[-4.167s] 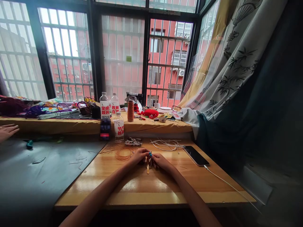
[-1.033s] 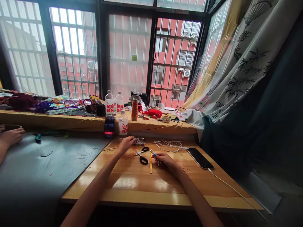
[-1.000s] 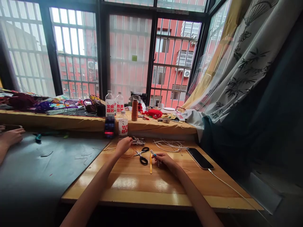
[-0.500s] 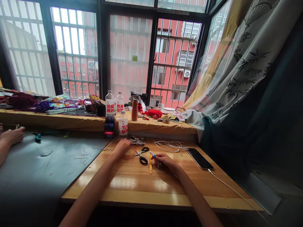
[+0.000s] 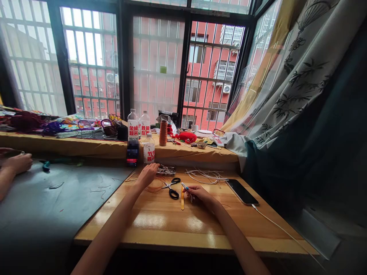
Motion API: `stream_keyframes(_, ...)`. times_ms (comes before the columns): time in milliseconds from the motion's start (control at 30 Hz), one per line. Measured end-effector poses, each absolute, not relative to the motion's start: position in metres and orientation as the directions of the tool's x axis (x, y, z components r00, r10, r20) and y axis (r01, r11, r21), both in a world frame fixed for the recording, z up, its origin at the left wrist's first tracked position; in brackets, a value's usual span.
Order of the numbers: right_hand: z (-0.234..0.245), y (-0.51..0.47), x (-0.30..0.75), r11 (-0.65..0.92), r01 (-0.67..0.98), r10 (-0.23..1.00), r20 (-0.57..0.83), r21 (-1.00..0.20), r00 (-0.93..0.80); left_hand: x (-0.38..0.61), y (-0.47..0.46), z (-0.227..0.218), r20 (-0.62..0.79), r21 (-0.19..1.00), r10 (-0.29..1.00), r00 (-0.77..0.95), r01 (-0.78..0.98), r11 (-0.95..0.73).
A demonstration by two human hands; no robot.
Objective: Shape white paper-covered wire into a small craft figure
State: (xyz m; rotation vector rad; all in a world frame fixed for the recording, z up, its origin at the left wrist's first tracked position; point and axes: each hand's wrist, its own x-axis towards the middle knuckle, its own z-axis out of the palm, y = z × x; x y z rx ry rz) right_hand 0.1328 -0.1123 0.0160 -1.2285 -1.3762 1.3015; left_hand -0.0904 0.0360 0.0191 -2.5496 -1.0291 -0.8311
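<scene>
At the left end of a clear box of small metallic parts (image 5: 166, 170), my left hand (image 5: 148, 175) has its fingers bent and pressed together; whatever is between the tips is hidden. My right hand (image 5: 198, 192) is closed on a slim white folded strip (image 5: 184, 186), thumb with a blue nail on top. Just left of it a flat yellow stick (image 5: 182, 201) lies on the wooden table. Black-handled scissors (image 5: 173, 194) rest with blades half apart between my hands. A loose coil of thin orange cord (image 5: 156, 185) spreads below my left hand.
White cords (image 5: 205, 177) and a phone (image 5: 242, 192) with a charging cable (image 5: 275, 220) lie at right. Water bottles (image 5: 149, 149) and an orange thread spool (image 5: 163, 133) stand at the back. A co-worker's hand (image 5: 17, 163) is over the grey mat (image 5: 57, 206).
My left hand has shifted slightly up and forward over the left end of the clear box. My right hand stays in place with the white strip. The co-worker's hand moved slightly right.
</scene>
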Motion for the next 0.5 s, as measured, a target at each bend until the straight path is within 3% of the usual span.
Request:
stream_keyframes(67, 0.014, -0.111, 0.134, -0.022, 0.100, 0.987, -0.038, -0.995, -0.159, -0.089, 0.036, 0.020, 0.649, 0.056, 0.554, 0.521, 0.694, -0.718)
stream_keyframes(167, 0.012, -0.109, 0.135, -0.012, 0.095, 0.986, -0.028, -0.995, -0.165, -0.083, 0.038, 0.024, 0.736, 0.318, 0.590, 0.331, 0.601, -0.734)
stream_keyframes(233, 0.012, -0.108, 0.135, -0.002, 0.088, 0.985, -0.018, -0.996, -0.172, -0.078, 0.040, 0.028, 0.747, 0.532, 0.640, 0.179, 0.415, -0.738)
stream_keyframes(333, 0.011, -0.108, 0.135, -0.008, 0.092, 0.986, -0.024, -0.996, -0.165, -0.074, 0.041, 0.035, 0.637, 0.769, 0.768, 0.064, 0.002, -0.639)
stream_keyframes(400, 0.012, -0.108, 0.135, -0.018, 0.095, 0.987, -0.032, -0.995, -0.156, -0.075, 0.038, 0.041, 0.518, 0.836, 0.851, 0.089, -0.260, -0.482)
stream_keyframes(500, 0.013, -0.110, 0.135, -0.025, 0.078, 0.986, -0.038, -0.997, -0.163, -0.078, 0.033, 0.049, 0.352, 0.808, 0.925, 0.146, -0.546, -0.221)
